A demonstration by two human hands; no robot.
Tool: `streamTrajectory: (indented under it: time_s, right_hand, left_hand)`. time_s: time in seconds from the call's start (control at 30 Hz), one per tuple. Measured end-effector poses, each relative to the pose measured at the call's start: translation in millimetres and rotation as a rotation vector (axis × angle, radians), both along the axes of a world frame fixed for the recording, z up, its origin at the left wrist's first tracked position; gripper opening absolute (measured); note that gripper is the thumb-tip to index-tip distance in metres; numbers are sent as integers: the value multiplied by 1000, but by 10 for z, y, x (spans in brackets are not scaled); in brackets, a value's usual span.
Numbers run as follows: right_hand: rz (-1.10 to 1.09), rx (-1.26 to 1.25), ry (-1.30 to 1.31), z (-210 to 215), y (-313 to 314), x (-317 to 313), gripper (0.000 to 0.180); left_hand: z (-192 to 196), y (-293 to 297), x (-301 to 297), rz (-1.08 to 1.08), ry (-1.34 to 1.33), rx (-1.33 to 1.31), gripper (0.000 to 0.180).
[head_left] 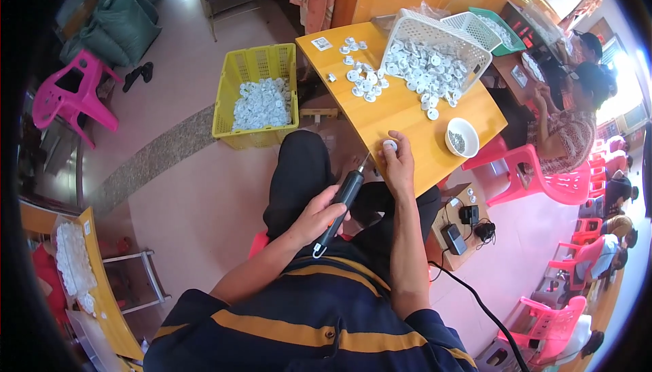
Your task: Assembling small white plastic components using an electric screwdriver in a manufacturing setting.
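Containing white pieces (435, 66), yellow crate (252, 141), white basket (422, 28)

The table (380, 110) lies before the person and to the right, with a basket (407, 25) of small parts (428, 66) toward its far side, loose parts (367, 80) left of the basket, and a bowl (470, 127) holding hardware (457, 142) near the right edge. Left of the table stands a crate (255, 139), also containing parts; the left hand (322, 212), with a screwdriver (348, 190), is above the lap, the right hand (401, 161) at the table's near edge. Right of the right forearm, a low stand (441, 221) bears adapters (454, 238).
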State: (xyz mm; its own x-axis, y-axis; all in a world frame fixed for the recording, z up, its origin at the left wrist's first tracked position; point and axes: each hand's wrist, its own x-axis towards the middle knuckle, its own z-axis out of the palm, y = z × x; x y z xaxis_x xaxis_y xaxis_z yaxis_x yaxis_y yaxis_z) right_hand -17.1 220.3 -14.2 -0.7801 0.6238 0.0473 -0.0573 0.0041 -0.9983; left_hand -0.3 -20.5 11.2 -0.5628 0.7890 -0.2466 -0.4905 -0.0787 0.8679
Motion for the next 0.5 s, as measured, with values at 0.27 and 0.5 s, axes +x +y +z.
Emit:
streamTrajectory:
  time_s: [0.27, 0.5]
  right_hand:
    - [114, -83, -87, -91, 143, 69, 18]
    - [97, -87, -32, -17, 61, 61, 27]
  left_hand:
    - [-3, 24, 16, -7, 1, 10, 45]
    - [8, 45, 24, 7, -18, 5, 45]
